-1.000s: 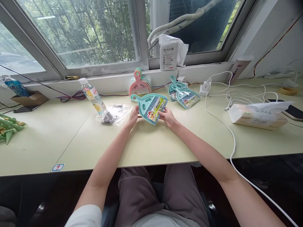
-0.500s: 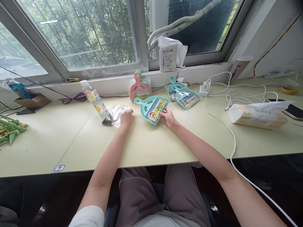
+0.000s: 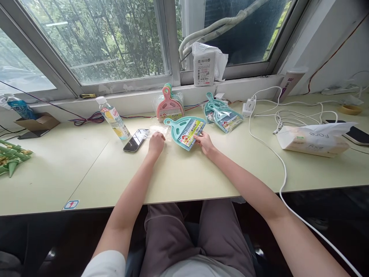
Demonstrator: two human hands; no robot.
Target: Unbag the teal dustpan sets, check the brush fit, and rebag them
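My right hand [image 3: 204, 142] grips the lower right edge of a turquoise mini dustpan and brush set [image 3: 181, 132] with a printed label, its looped handle pointing left. My left hand [image 3: 156, 143] is closed on a crumpled clear plastic bag [image 3: 152, 130], which spreads over the table behind the fingers. A black phone [image 3: 136, 141] lies just left of that hand, partly under the plastic. Beyond are a wrapped stack of dustpans [image 3: 170, 104] with a pink one in front, and turquoise sets in clear packaging [image 3: 226, 115] to the right.
A drink bottle [image 3: 113, 118] leans left of the phone. At the right are a tissue pack [image 3: 314, 140] and a white cable [image 3: 284, 165] running over the table's front edge. A white package [image 3: 204, 69] stands on the sill; green woven pieces [image 3: 13, 156] lie far left.
My left hand has moved slightly right, drawing the plastic bag off most of the phone, now largely uncovered. My right hand and the dustpan set have stayed nearly still.
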